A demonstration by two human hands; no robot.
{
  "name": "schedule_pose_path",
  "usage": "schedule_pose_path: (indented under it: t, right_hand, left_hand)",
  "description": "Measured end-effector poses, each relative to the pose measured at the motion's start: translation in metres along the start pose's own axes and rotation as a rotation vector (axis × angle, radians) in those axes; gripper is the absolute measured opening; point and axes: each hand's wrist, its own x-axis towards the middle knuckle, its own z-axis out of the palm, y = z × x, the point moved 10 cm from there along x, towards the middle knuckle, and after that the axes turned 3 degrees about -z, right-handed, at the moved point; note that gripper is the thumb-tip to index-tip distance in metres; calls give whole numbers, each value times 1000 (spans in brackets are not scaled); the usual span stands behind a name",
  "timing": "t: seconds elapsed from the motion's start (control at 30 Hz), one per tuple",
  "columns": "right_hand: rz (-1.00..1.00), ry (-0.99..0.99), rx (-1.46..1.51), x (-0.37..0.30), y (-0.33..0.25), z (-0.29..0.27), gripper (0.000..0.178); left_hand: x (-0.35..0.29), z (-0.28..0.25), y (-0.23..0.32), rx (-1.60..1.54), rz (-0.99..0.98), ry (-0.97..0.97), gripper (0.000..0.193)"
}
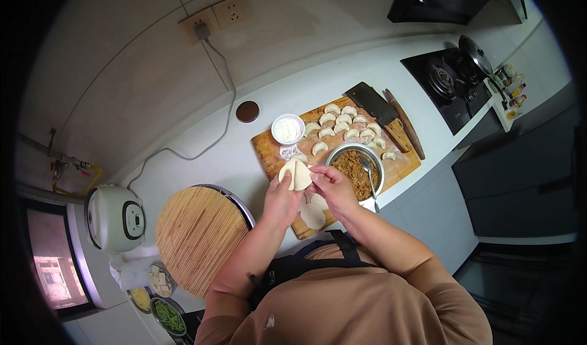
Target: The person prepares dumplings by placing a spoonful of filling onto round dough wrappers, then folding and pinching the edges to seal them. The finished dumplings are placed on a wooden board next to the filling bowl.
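Between my hands, over the near left part of the wooden board (263, 144), is a pale dumpling wrapper (299, 177), with a crease or overlapping edge down its middle. My left hand (279, 203) grips it from below and the left, thumb on top. The fingers of my right hand (334, 190) pinch its right edge. Below them, more round wrappers (313, 217) lie on the board. To the right stands a metal bowl of brown filling (350, 169) with a spoon (369, 172) in it. Several folded dumplings (343, 127) sit on the board's far part.
A white bowl of flour (287, 128) stands on the board's far left. A cleaver (374, 103) and rolling pin (405, 124) lie at its right end. Left are a round slatted lid (199, 238), a rice cooker (115, 218) and dishes of food. The gas stove (441, 85) is far right.
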Motion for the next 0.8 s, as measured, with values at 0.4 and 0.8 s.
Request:
schedule_pose_path:
  t: [0.4, 0.8]
  right_hand:
    - [49, -30, -19, 8, 9, 12, 13]
    - [146, 94, -20, 11, 33, -20, 12]
  left_hand:
    - [-2, -8, 7, 353, 170, 98, 28]
    - [7, -38, 20, -82, 67, 239, 27]
